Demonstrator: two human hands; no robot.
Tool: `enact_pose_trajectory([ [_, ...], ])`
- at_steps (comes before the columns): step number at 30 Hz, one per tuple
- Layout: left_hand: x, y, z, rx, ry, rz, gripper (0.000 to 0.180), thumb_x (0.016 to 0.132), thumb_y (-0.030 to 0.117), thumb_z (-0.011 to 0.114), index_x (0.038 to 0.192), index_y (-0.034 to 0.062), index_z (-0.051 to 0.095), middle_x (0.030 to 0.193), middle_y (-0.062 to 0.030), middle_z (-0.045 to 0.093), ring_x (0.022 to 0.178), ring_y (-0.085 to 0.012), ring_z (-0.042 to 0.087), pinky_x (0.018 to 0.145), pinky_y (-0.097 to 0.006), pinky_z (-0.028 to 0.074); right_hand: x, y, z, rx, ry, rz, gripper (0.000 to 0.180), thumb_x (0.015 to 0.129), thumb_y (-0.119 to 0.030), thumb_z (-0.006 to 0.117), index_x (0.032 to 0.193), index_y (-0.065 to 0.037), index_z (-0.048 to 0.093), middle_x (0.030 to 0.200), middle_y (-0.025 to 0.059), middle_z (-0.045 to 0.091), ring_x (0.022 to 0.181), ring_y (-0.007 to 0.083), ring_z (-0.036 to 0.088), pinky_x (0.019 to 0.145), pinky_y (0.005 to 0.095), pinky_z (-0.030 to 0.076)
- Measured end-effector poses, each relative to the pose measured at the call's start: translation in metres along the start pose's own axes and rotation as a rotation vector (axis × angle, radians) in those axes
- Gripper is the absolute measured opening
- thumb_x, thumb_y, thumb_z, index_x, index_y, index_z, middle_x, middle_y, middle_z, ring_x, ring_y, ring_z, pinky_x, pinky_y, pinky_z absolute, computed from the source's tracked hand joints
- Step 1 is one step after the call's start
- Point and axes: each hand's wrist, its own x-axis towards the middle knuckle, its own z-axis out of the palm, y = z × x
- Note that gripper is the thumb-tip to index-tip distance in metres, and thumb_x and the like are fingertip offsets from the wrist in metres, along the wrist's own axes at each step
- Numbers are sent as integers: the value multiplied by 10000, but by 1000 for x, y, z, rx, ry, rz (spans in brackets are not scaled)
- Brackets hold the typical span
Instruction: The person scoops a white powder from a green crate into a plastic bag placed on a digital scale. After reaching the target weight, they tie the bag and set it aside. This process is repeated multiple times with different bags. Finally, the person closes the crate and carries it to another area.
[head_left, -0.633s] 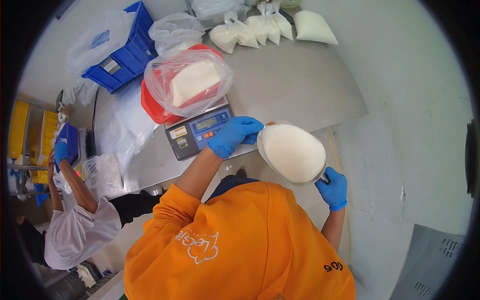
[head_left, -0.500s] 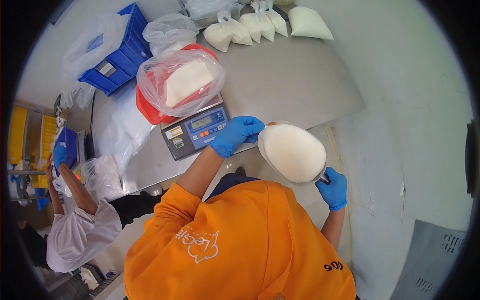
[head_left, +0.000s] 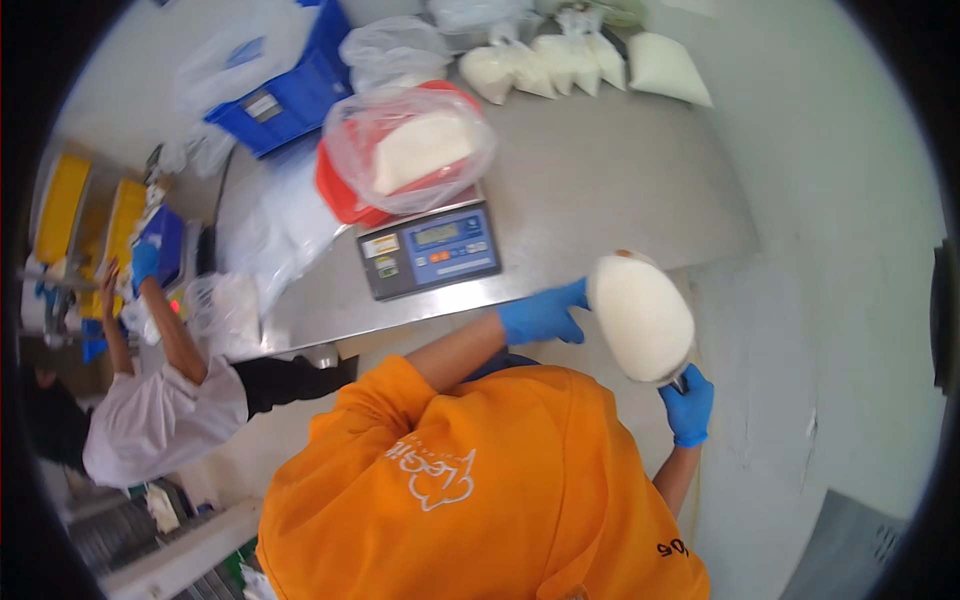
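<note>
My right hand [head_left: 688,405], in a blue glove, is closed round the dark handle of a large scoop [head_left: 690,368]. White powder [head_left: 642,315] is heaped across the scoop, which is off the right part of the table's front edge. My left hand [head_left: 545,312], also blue-gloved, is at the scoop's left side with fingers stretched and thumb apart; whether its fingertips touch the rim I cannot tell. Beyond it stands a digital scale [head_left: 430,250]. A red basin [head_left: 340,185] rests on the scale, lined with a clear plastic bag [head_left: 352,130] holding more white powder [head_left: 425,150].
Tied bags of white powder [head_left: 505,72] and a fuller bag [head_left: 668,70] line the back of the steel table [head_left: 620,180]. A blue crate [head_left: 285,105] and loose plastic sheeting [head_left: 275,235] lie left. A co-worker [head_left: 165,420] works at far left. The wall [head_left: 830,280] is close on my right.
The view has shifted, so the table and scale appear farther right. The scoop has moved rightward from the scale. My left hand's fingers have gone from pinched at the scoop's edge to stretched.
</note>
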Motion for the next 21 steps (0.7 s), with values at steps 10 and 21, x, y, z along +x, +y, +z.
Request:
enact_pose_trajectory([
  [10, -26, -22, -9, 663, 282, -6, 689, 773, 136, 688, 1421, 101, 456, 1120, -162, 669, 966, -347, 653, 909, -421, 506, 31, -21, -33, -7, -49, -39, 276, 786, -164, 741, 929, 46, 634, 681, 46, 589, 684, 72, 454, 583, 280, 414],
  [21, -155, 113, -161, 1047, 1377, 291, 532, 797, 199, 683, 1304, 74, 581, 1317, -235, 509, 1192, -339, 543, 967, -404, 463, 127, -236, -10, -286, -280, -452, 305, 786, -269, 719, 832, 19, 627, 706, 191, 597, 672, 233, 605, 606, 361, 461],
])
